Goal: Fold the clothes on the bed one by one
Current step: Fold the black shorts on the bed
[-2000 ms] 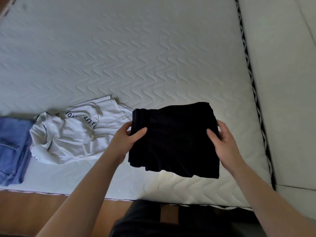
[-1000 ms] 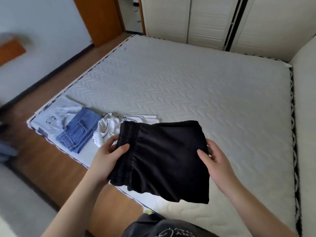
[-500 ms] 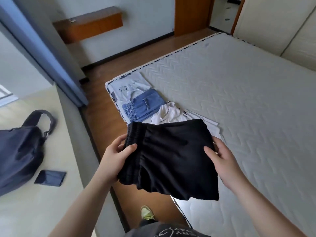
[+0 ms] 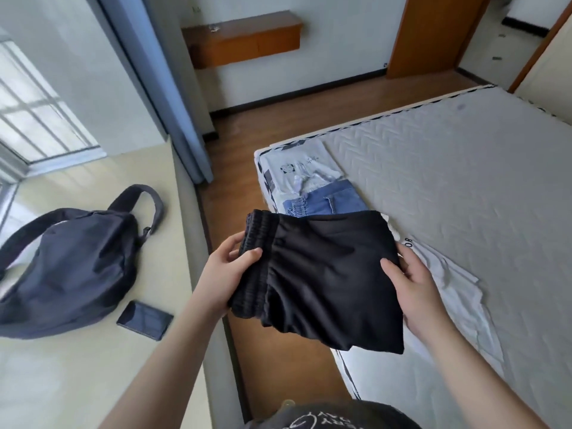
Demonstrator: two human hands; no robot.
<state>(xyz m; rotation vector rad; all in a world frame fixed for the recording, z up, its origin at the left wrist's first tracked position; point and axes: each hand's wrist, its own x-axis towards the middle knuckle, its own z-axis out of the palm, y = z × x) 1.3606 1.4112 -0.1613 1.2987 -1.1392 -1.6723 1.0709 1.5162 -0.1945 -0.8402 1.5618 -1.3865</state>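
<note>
Head view, near to far. At 6 o'clock, a dark printed garment worn by the person (image 4: 328, 418). Above it, the folded black shorts (image 4: 325, 274) held in the air over the mattress edge and the wooden floor (image 4: 235, 144). The left hand (image 4: 227, 274) grips the elastic waistband end, thumb on top and fingers curled beneath; the right hand (image 4: 414, 289) pinches the opposite edge, thumb on the upper face, fingers underneath. At 3 o'clock, a crumpled white shirt (image 4: 448, 292) lies on the bed (image 4: 464, 181), a quilted white mattress with a black-and-white border. At 12 to 1 o'clock beyond the shorts, folded blue denim (image 4: 328, 202) and, farther toward the mattress corner, a folded light printed top (image 4: 297, 168). At 9 o'clock, a pale ledge (image 4: 77, 351) carries a dark sling bag (image 4: 68, 267) and, just beside it, a dark flat wallet-like item (image 4: 145, 319). Farther off: a blue curtain (image 4: 161, 88) at 11 o'clock, a window (image 4: 34, 119) at 10 o'clock, a wall-mounted wooden shelf (image 4: 244, 41) at 12 o'clock, and a wooden door (image 4: 433, 32) at 1 o'clock.
</note>
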